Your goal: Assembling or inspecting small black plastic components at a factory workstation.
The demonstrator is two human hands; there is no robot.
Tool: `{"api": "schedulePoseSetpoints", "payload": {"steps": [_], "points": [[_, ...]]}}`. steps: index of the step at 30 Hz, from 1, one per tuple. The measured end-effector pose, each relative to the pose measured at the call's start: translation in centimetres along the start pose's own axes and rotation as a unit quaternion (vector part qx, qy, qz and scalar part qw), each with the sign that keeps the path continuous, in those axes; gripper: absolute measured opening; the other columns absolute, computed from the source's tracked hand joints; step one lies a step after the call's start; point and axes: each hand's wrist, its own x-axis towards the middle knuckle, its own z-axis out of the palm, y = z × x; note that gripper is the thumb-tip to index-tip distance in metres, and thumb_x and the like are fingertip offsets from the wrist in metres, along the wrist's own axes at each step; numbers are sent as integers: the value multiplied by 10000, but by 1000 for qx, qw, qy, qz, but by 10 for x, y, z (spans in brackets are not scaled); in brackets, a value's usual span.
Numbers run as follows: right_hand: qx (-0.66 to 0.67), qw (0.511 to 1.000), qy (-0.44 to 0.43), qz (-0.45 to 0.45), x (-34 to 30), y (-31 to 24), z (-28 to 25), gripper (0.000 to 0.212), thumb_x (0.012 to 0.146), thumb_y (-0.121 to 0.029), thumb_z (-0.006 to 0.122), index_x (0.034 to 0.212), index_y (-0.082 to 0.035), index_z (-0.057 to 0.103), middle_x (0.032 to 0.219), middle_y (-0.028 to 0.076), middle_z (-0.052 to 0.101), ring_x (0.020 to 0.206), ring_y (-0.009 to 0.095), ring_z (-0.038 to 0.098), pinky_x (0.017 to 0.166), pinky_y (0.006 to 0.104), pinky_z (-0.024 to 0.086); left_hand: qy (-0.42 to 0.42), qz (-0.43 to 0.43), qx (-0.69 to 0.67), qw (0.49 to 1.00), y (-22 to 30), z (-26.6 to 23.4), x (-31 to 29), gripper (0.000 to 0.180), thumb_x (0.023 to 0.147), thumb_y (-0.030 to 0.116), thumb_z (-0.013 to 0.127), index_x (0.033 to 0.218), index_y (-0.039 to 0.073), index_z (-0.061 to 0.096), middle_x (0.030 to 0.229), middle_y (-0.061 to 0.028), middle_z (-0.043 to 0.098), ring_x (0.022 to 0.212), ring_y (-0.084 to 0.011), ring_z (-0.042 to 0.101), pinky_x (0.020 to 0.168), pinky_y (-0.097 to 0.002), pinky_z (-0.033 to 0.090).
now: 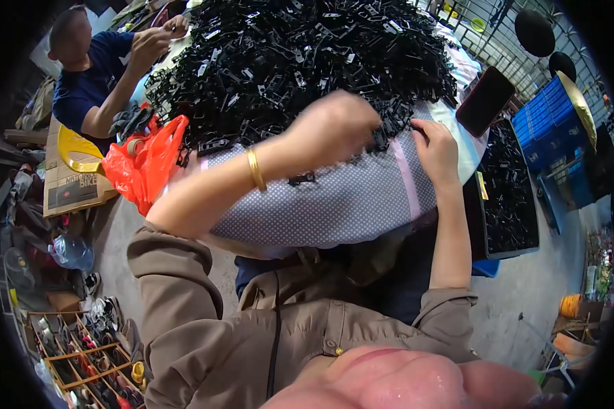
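A large heap of small black plastic clips (286, 61) covers most of the cloth-covered table. My left hand (338, 123), a gold bangle on its wrist, reaches across the heap's near edge. It is smeared by motion and its fingers are hidden, with black clips just beside them. My right hand (436, 150) is at the heap's near right edge, over the patterned cloth (307, 211). Its fingers are curled with the thumb close to them; whatever they pinch is too small to make out.
A phone (485, 101) stands tilted at the table's right edge. Below it is a bin (508, 198) of black clips, near blue crates (549, 123). At left lies a red plastic bag (143, 163) beside a yellow stool (78, 153). Another person (92, 82) works at the far left.
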Motion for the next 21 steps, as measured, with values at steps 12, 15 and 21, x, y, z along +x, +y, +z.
{"api": "schedulePoseSetpoints", "payload": {"steps": [12, 15, 21], "points": [[88, 995, -34, -33, -8, -24, -19, 172, 704, -7, 614, 873, -35, 597, 776, 91, 611, 711, 240, 588, 641, 333, 467, 38, -241, 239, 940, -124, -12, 14, 312, 765, 159, 635, 1054, 55, 576, 929, -155, 582, 894, -309, 572, 796, -378, 465], [58, 996, -48, -53, -9, -28, -25, 235, 699, -6, 613, 932, -32, 600, 793, 97, 615, 683, 245, 590, 635, 331, 474, 138, -209, 155, 956, -117, -20, 9, 328, 771, 118, 629, 1091, 64, 580, 952, -163, 621, 837, -284, 605, 744, -350, 483], [222, 973, -32, 54, -10, -49, -37, 326, 738, 54, 609, 1055, -22, 589, 808, 50, 603, 808, 110, 590, 733, 224, 470, 150, -351, -368, 848, -43, -18, -3, 256, 898, 149, 524, 1107, 6, 565, 929, -54, 602, 670, -83, 593, 600, -182, 503]]}}
